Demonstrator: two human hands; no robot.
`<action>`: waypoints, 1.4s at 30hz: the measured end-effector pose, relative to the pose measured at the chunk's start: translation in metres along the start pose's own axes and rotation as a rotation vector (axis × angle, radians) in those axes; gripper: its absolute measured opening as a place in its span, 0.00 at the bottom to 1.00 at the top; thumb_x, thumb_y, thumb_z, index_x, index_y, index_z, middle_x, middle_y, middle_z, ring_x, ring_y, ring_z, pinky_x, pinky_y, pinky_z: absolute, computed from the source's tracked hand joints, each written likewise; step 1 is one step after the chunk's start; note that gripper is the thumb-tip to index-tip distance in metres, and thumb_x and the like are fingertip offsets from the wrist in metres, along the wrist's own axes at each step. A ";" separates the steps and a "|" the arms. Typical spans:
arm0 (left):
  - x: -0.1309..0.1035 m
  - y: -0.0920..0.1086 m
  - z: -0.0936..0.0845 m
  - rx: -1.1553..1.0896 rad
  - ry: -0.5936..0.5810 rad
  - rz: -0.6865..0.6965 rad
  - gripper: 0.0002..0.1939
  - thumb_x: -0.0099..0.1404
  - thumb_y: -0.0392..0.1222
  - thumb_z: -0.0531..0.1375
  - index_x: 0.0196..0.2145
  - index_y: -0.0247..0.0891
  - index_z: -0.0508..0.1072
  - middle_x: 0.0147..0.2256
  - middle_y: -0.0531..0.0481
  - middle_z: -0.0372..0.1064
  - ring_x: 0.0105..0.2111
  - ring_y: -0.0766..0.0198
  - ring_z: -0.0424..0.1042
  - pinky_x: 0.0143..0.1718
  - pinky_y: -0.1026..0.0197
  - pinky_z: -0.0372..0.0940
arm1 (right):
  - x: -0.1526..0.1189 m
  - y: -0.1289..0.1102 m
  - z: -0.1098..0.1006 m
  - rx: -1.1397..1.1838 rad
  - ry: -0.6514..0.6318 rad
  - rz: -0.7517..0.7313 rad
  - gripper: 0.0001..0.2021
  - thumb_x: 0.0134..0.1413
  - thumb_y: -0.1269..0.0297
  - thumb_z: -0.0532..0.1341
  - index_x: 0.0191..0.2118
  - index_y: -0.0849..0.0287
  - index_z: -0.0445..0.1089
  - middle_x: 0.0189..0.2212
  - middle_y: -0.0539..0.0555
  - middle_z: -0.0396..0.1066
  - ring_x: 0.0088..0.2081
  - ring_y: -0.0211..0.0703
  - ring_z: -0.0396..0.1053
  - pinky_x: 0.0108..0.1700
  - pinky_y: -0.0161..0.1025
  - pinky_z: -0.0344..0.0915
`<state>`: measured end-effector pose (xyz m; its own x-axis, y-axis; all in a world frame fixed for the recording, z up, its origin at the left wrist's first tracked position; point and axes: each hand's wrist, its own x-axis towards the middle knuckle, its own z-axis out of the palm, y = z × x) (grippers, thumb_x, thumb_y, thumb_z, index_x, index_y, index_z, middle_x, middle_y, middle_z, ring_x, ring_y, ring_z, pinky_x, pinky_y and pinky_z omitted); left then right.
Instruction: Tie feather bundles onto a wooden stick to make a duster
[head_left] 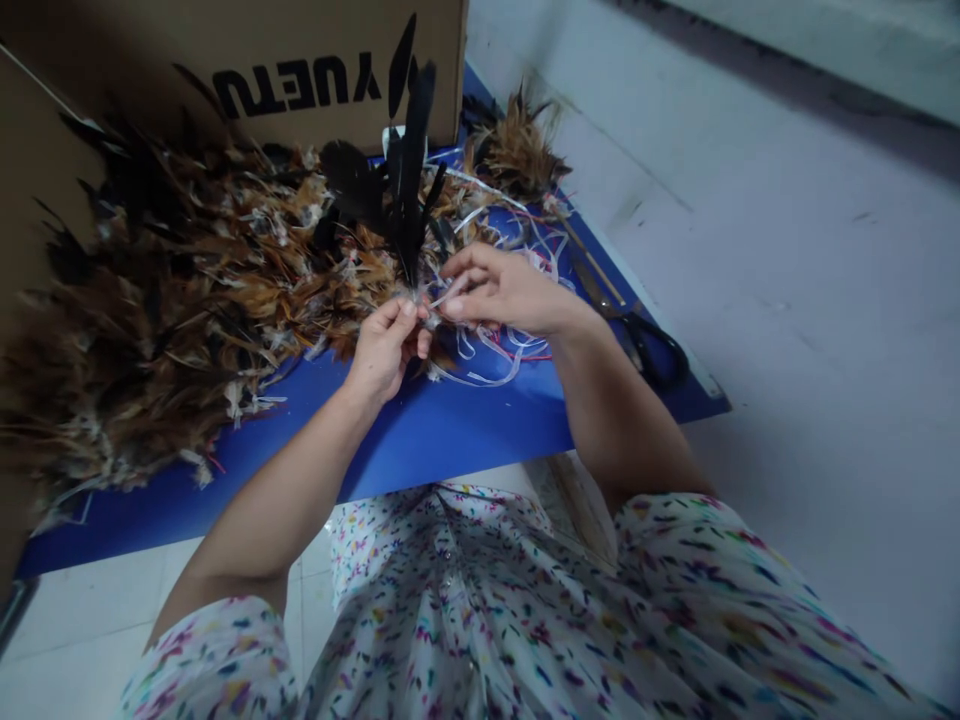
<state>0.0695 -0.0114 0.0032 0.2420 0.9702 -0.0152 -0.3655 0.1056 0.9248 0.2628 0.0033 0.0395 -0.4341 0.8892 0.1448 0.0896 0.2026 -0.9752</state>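
Observation:
Black feathers (409,180) stand upright in a small bunch, their quill ends pinched between the thumb and fingers of my left hand (386,345). Just to the right, my right hand (506,290) has its thumb and fingers closed on a thin white ribbon (450,292) that runs to the base of the bunch. Loose white and red ribbons (491,375) lie under and behind my right hand on the blue tabletop (465,430). A large pile of brown and black feathers (247,250) spreads to the left of my hands.
A cardboard box (330,50) with black lettering stands at the back. Another brown feather bunch (521,150) lies at the back right. Black-handled scissors (652,345) rest near the table's right corner, beside a thin stick (596,262). A pale wall (810,260) borders the right side.

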 end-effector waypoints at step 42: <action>0.007 -0.001 -0.018 0.545 0.147 0.305 0.16 0.66 0.49 0.63 0.26 0.37 0.74 0.21 0.53 0.70 0.24 0.65 0.68 0.30 0.64 0.64 | -0.008 -0.006 0.022 -0.979 0.156 -0.302 0.09 0.65 0.69 0.54 0.38 0.60 0.72 0.37 0.57 0.72 0.40 0.47 0.67 0.44 0.42 0.61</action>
<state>0.0557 -0.0006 -0.0051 0.0593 0.9631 0.2625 0.1201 -0.2680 0.9559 0.2458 -0.0141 0.0407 -0.4448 0.7752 0.4485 0.7160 0.6087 -0.3419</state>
